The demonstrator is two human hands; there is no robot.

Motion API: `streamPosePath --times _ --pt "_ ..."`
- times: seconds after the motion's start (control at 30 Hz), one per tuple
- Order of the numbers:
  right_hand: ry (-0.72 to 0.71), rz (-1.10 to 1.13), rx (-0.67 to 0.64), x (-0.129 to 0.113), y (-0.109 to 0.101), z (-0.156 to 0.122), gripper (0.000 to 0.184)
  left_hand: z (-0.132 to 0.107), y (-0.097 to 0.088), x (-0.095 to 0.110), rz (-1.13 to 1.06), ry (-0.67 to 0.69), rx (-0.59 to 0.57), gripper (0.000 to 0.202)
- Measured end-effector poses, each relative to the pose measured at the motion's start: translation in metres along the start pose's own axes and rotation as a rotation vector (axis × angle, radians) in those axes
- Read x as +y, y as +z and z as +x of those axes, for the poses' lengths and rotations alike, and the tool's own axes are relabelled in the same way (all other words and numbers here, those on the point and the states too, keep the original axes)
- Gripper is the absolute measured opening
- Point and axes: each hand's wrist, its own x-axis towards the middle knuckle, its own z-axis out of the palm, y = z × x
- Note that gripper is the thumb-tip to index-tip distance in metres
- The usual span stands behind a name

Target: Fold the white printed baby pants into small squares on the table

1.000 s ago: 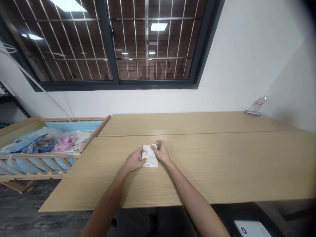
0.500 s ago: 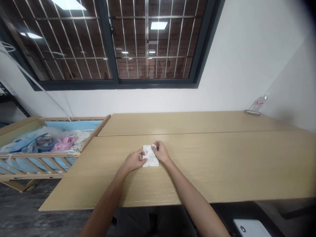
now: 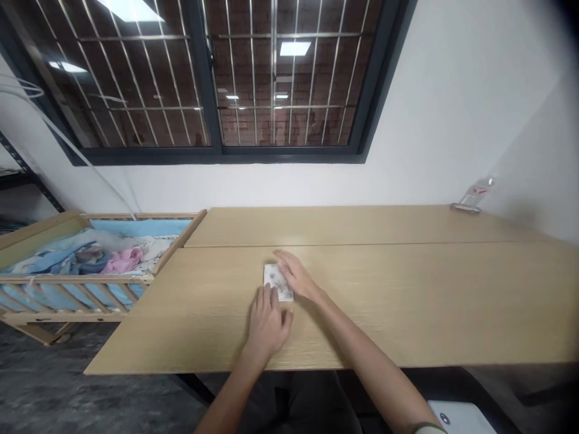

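Observation:
A small folded white cloth (image 3: 277, 281) with a faint print lies on the light wooden table (image 3: 407, 301), near its middle. My right hand (image 3: 296, 277) lies flat on the cloth's right side, fingers stretched out. My left hand (image 3: 268, 322) rests on the table just in front of the cloth, fingers extended, its fingertips touching the cloth's near edge. Neither hand grips anything.
A wooden crib (image 3: 90, 265) with blue bedding and a heap of pink and white clothes stands left of the table. A clear plastic bottle (image 3: 473, 194) lies at the far right by the wall. A white device (image 3: 461, 417) sits below the table's front edge.
My left hand has slid from the cloth's left side down to its near edge. My right hand has flattened out over the cloth. The view has shifted slightly.

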Motion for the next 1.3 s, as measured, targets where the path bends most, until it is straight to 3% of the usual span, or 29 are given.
streamPosePath --times 0.17,0.3,0.47,0.77,1.03,1.1,1.2,1.3 --pt "-0.165 -0.005 -0.476 -0.027 -0.004 -0.014 0.05 -0.019 0.024 0.019 0.096 -0.027 -0.003 0.064" --pt "-0.16 0.058 -0.585 -0.015 -0.005 -0.021 0.048 -0.019 0.021 0.016 0.101 -0.014 -0.001 0.061" --pt "-0.059 0.078 -0.511 0.013 -0.004 -0.01 0.051 -0.018 0.017 0.016 0.095 -0.024 0.01 0.059" --pt "-0.009 0.03 -0.481 0.042 -0.006 0.015 0.055 -0.019 0.017 0.017 0.062 -0.063 -0.008 0.068" --pt "0.05 0.01 -0.425 0.067 0.0 0.022 0.071 -0.019 0.022 0.015 0.018 -0.051 0.018 0.065" --pt "0.133 0.027 -0.317 0.074 -0.001 0.022 0.073 -0.017 0.02 0.011 -0.019 -0.062 0.042 0.062" --pt "0.299 0.083 -0.007 0.081 -0.003 0.021 0.07 -0.008 0.009 0.0 -0.044 -0.178 0.093 0.052" --pt "0.398 0.145 0.183 0.083 -0.005 0.017 0.061 0.009 -0.007 -0.015 0.022 -0.364 0.021 0.041"
